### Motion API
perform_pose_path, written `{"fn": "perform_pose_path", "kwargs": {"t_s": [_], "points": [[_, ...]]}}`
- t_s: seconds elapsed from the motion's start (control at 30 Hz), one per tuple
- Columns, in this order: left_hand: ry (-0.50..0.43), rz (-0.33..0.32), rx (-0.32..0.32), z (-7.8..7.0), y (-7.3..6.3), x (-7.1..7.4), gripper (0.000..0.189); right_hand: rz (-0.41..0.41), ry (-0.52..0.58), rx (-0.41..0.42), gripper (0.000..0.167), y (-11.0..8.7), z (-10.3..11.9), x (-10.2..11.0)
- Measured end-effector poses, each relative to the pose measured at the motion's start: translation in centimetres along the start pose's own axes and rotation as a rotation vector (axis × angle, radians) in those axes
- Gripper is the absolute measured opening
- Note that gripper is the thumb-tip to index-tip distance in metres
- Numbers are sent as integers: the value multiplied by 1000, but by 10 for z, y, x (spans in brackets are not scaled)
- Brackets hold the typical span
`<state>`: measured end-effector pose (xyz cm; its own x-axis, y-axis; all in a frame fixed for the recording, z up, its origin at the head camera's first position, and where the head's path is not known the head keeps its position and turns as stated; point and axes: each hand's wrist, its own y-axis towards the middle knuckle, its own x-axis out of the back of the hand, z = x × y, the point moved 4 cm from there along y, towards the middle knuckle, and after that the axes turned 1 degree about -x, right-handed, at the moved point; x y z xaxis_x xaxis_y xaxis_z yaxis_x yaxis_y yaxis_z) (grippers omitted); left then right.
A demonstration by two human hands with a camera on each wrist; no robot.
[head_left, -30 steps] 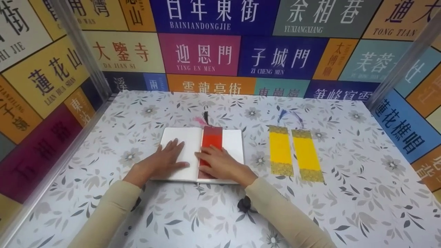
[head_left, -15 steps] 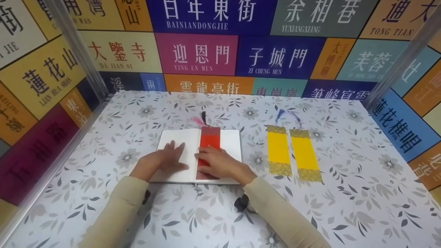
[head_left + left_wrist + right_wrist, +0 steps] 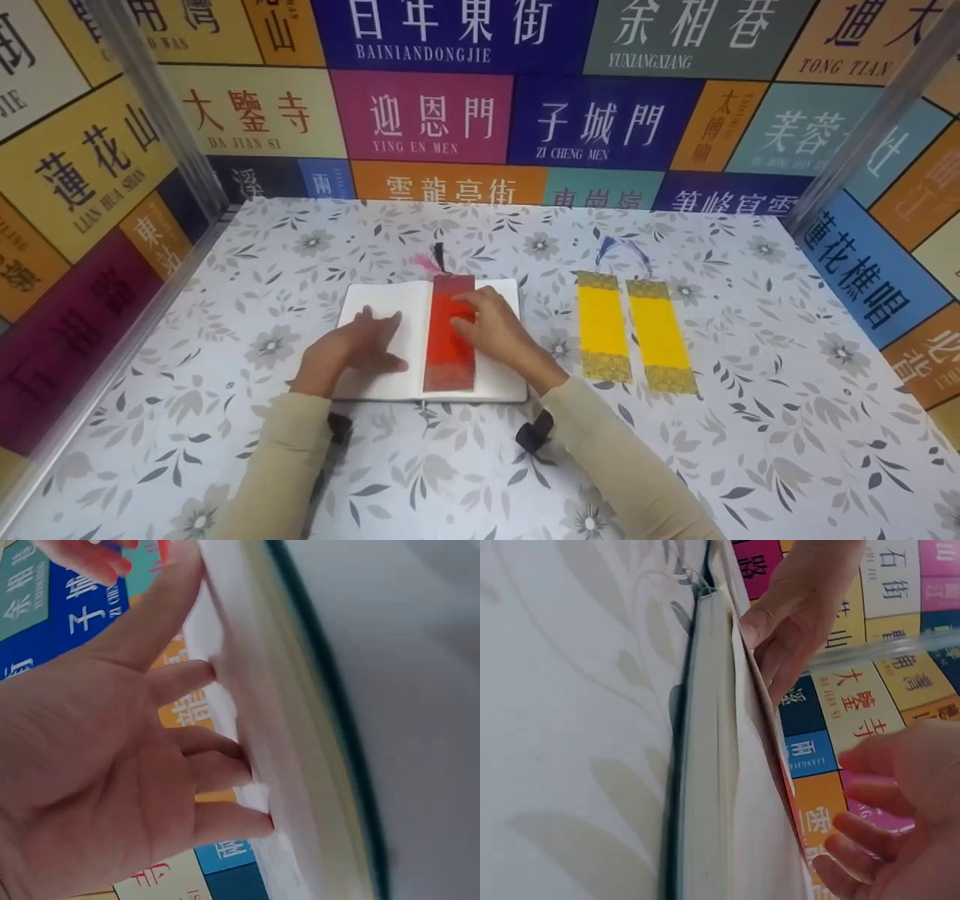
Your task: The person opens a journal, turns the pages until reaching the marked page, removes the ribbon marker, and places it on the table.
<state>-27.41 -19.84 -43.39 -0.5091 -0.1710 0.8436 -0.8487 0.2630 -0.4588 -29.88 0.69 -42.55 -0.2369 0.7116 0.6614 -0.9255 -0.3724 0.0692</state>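
Observation:
An open notebook with blank white pages lies on the table. Along the right side of its fold rests a red bookmark with darker red ends and a pink and black tassel past the top edge. My left hand presses its fingertips and thumb on the left page; the left wrist view shows the spread fingers on the paper. My right hand is over the right page, fingers loosely bent at the bookmark's right edge. In the right wrist view that hand stands off the page, holding nothing.
Two yellow bookmarks with gold ends and blue and lilac tassels lie side by side right of the notebook. A floral cloth covers the table. Colourful lettered panels rise behind it, with clear posts at the corners.
My right hand has lifted off the bookmark's middle and moved up and right, uncovering its lower part. The left hand stays on the left page, its wrist raised more steeply.

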Motion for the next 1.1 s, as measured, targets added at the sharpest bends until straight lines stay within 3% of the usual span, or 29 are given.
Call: {"fn": "perform_pose_path", "kwargs": {"t_s": [0.1,0.2,0.4,0.7,0.83,1.1], "points": [[8,-20,-28,0,-1,0,88,-59,160,-160,40,5,-10,2],[7,-41,-49,1,-3,1,88,-58,258,-298,47,9,-19,2],[-49,-37,-17,0,-5,0,88,1,283,-443,62,13,-25,1],[-123,-24,85,1,-3,-2,88,1,111,-471,79,13,-21,-2],[-101,-32,75,2,-3,-3,87,-7,54,-447,76,11,-16,-6],[-88,-70,39,4,-5,-4,86,-15,-171,-451,79,12,-7,-15]]}}
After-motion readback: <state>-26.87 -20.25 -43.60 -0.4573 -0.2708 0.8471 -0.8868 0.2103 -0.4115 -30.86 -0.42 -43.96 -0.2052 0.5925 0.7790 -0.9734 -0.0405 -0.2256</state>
